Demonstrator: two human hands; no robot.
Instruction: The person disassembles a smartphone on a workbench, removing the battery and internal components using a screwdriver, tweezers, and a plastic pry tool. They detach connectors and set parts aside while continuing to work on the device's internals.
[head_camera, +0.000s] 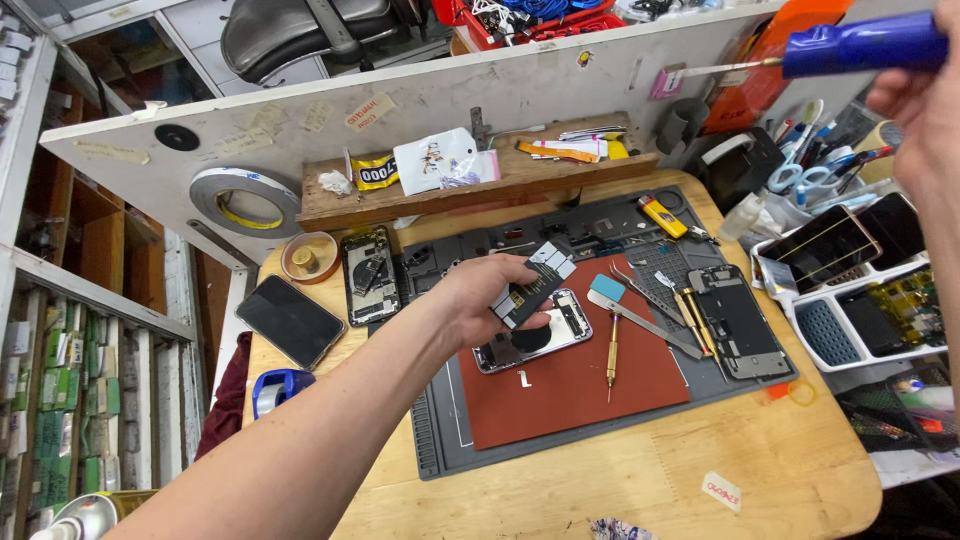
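My left hand holds a flat black phone battery with white labels, lifted above an opened phone housing that lies on a red mat. My right hand is raised at the top right and grips a blue-handled tool with a thin metal tip pointing left. A brass screwdriver and a metal spatula lie on the mat beside the housing.
A grey work mat covers the round wooden table. On it lie an opened phone, a dark phone frame and tweezers. A black phone, tape roll, white trays and scissors surround it.
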